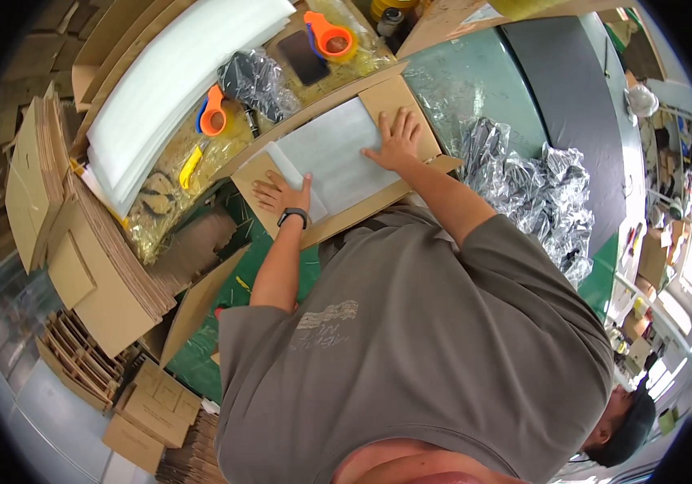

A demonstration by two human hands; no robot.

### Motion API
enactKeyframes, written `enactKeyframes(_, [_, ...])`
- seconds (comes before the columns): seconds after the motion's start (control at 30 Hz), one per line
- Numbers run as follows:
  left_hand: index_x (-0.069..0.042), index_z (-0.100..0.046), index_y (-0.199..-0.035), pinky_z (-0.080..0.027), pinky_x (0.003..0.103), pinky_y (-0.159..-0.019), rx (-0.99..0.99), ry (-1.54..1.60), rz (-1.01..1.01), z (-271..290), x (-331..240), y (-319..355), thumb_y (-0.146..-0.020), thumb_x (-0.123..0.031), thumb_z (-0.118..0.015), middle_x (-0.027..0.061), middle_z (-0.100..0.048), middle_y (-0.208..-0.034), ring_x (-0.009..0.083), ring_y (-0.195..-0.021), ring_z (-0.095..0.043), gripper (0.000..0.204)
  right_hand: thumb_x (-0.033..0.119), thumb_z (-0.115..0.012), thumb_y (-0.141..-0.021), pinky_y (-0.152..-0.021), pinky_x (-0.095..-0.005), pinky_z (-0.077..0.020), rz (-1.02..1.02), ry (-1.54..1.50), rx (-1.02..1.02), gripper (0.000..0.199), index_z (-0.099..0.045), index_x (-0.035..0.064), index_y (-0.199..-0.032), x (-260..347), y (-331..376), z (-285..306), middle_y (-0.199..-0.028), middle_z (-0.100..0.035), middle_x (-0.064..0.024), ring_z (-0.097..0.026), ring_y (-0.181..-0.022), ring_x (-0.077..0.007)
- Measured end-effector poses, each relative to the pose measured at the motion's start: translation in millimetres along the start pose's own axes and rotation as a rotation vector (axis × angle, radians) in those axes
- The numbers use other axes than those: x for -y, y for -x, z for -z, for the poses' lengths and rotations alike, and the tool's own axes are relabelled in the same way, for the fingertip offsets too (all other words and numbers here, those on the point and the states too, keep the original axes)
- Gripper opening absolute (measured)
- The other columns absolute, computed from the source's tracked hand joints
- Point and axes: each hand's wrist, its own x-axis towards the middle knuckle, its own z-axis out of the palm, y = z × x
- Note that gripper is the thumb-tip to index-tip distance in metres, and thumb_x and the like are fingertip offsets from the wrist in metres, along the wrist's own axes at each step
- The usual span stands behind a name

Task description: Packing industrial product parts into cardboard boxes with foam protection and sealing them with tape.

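An opened cardboard box [334,228] lies in front of me, with a white foam sheet [336,153] spread inside it. My left hand [280,194] rests flat with fingers spread on the left cardboard flap, its thumb at the edge of the foam. A dark band circles that wrist. On the right, my right hand [397,139] is pressed down with fingers apart, over the right flap and the border of the foam. Neither hand grips anything. What lies beneath the foam is hidden.
Behind the box are orange tape dispensers [331,36], a dark phone [304,58], a yellow cutter [190,167] and a stack of white foam sheets [168,89]. Plastic-wrapped items [531,189] lie at right. Flattened cartons [104,258] stand at left. Another person [624,419] is at lower right.
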Motion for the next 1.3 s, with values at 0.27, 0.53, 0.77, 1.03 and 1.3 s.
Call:
enactKeyframes(0.27, [-0.005, -0.004, -0.179, -0.010, 0.059, -0.136, 0.482, 0.075, -0.459, 45, 89, 32, -0.085, -0.086, -0.072, 0.0398, 0.002, -0.180, 0.0513, -0.170, 0.002, 0.142, 0.092, -0.069, -0.081, -0.130, -0.0735, -0.0198, 0.451, -0.101, 0.474, 0.137, -0.016, 0.0126, -0.179, -82, 14, 48, -0.183, -0.003, -0.0328, -0.001, -0.169, -0.0552])
enactKeyframes(0.53, [-0.004, -0.009, -0.179, -0.021, 0.051, -0.137, 0.880, 0.115, -0.364, 150, 52, 46, -0.080, -0.077, -0.084, 0.0320, -0.024, -0.180, 0.0451, -0.168, -0.025, 0.144, 0.083, -0.087, -0.070, -0.105, -0.0515, -0.0587, 0.509, 0.119, 0.417, 0.125, -0.050, 0.0076, -0.162, -76, -10, 107, -0.134, -0.075, -0.0220, -0.072, -0.124, -0.0441])
enactKeyframes(0.77, [-0.006, -0.015, -0.179, -0.016, 0.071, -0.133, -0.086, -0.059, -0.102, 37, 47, 10, -0.071, -0.084, -0.083, 0.0259, -0.011, -0.185, 0.0436, -0.172, -0.009, 0.149, 0.037, -0.086, -0.084, -0.103, -0.0494, -0.0552, 0.757, 0.048, -0.353, 0.056, -0.068, 0.0130, -0.131, 64, -41, 91, -0.121, -0.073, -0.0136, -0.071, -0.119, -0.0346])
enactKeyframes(1.03, [0.013, -0.007, -0.173, -0.016, 0.063, -0.136, -0.300, 0.343, 0.176, 7, 66, 39, -0.065, -0.075, -0.096, 0.0380, -0.010, -0.180, 0.0474, -0.171, -0.009, 0.165, 0.035, -0.087, -0.083, -0.119, -0.0510, -0.0435, 0.825, -0.028, -0.270, 0.065, -0.065, 0.0095, -0.138, 74, -22, 79, -0.145, -0.066, -0.0113, -0.057, -0.138, -0.0349])
enactKeyframes(1.3, [0.010, -0.027, -0.169, -0.014, 0.061, -0.137, -0.273, 0.033, -0.573, 46, 60, 13, -0.086, -0.052, -0.088, 0.0329, -0.025, -0.178, 0.0491, -0.168, -0.017, 0.120, 0.070, -0.067, -0.097, -0.139, -0.0554, -0.0143, 0.798, 0.051, -0.224, 0.104, -0.032, 0.0117, -0.175, 7, 8, -7, -0.184, -0.025, -0.0148, -0.020, -0.171, -0.0334])
